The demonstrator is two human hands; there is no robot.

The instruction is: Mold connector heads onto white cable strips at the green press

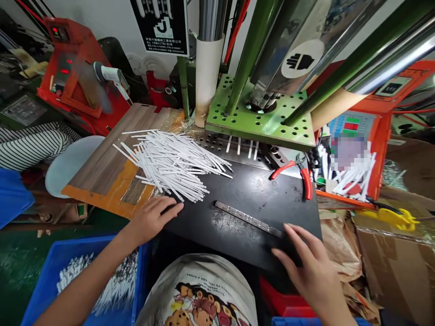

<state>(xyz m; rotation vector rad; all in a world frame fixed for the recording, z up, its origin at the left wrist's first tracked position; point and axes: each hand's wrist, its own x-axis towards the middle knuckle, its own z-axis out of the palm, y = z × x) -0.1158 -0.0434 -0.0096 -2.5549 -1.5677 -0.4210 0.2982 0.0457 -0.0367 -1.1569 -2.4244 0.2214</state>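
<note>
A slim metal bar with small slots lies slantwise on the black work surface. My right hand is at the bar's right end, thumb and fingers spread apart; whether a fingertip touches it I cannot tell. At the near edge of a heap of thin white strips, my left hand rests with its fingers apart and nothing visible in it. Under the green press plate, several white strips stick out toward me. Red-handled pliers lie right of them.
Below left stands a blue bin holding many white-ended pieces. An orange control box with strips is at the right, near yellow-handled pliers. A striped sleeve of another person shows at far left, beside a round stool.
</note>
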